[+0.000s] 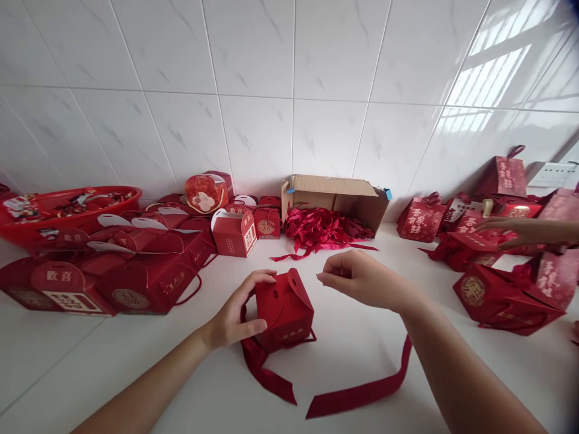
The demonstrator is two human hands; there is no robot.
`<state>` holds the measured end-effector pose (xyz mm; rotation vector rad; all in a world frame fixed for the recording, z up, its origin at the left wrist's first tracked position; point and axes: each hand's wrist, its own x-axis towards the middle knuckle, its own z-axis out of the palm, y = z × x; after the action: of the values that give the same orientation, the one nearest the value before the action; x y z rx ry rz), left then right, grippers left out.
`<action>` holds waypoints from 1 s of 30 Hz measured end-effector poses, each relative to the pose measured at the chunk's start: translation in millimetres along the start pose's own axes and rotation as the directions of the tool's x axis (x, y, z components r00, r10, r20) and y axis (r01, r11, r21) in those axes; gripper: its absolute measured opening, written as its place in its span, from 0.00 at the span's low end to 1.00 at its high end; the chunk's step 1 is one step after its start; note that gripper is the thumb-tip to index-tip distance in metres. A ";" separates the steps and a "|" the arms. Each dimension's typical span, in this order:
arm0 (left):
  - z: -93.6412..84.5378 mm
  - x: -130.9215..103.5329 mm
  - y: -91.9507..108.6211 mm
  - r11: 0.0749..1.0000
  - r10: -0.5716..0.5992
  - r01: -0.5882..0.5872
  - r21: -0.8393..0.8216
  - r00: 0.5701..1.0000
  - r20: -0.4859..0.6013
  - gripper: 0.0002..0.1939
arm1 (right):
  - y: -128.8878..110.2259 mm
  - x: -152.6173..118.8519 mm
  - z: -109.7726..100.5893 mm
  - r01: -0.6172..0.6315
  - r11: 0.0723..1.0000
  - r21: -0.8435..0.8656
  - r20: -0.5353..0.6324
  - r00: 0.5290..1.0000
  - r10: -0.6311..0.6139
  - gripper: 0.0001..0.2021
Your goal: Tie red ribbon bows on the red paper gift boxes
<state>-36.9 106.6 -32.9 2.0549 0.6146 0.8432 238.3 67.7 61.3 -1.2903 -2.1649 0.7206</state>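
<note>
A small red gift box (289, 319) stands on the white table, its top flaps folded inward and a cord near its base. My left hand (242, 313) is wrapped round the box's left side, thumb on the front. My right hand (350, 276) hovers to the right of the box, fingers curled together in a pinch; whatever may be between the fingertips is too small to make out. A dark red ribbon (269, 377) hangs from the box's left side onto the table. Another stretch of ribbon (362, 393) lies in front of my right forearm.
Behind stands a cardboard box (380, 214) spilling red ribbons (316, 226). Red gift boxes (136, 277) and a red basin (58, 220) fill the left. More boxes (506, 298) are on the right, where another person's hand (520, 229) reaches in.
</note>
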 end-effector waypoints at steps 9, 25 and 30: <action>14.3 13.2 10.0 0.999 -0.020 0.026 -0.042 0.989 0.149 0.29 | 4.1 5.3 11.3 -0.061 0.995 -0.076 0.136 0.988 0.071 0.18; 2.3 76.9 102.7 0.776 -0.202 0.037 0.630 0.960 0.192 0.08 | -1.9 -3.0 -6.5 -0.197 0.979 -0.059 0.202 0.958 0.205 0.11; 20.4 67.7 100.2 0.749 -0.260 0.119 0.651 0.957 0.125 0.10 | -5.0 -4.8 -8.1 -0.168 0.978 -0.120 0.204 0.960 0.190 0.11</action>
<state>35.3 86.6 64.1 2.5842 1.0858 0.2897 242.6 62.8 69.8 -1.5403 -2.3004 0.8668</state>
